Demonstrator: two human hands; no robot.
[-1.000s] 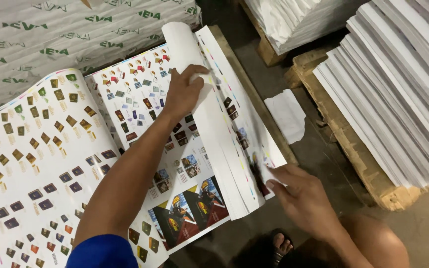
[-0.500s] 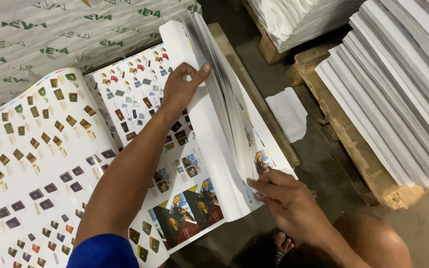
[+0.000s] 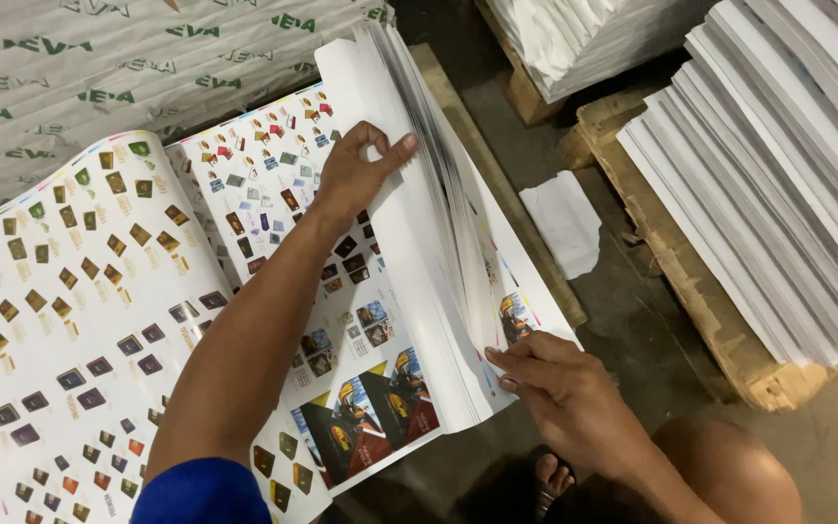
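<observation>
Lifted higher than before, the printed sheets [image 3: 409, 223] fan upright on the stack; left hand [image 3: 356, 175] pinches their top edge, right hand [image 3: 564, 383] fingers pressed together at the lower corner; beyond lie a crumpled white paper [image 3: 564, 223], a wooden pallet [image 3: 691, 291] and green-marked wrapped bundles [image 3: 99, 78].

A short blue sleeve [image 3: 201, 490] is worn on the left arm; a dark sandal [image 3: 547, 490] is worn on one foot.

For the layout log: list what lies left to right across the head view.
Flat printed sheet → left hand → lifted sheets → right hand → paper scrap → pallet → white paper stack.
</observation>
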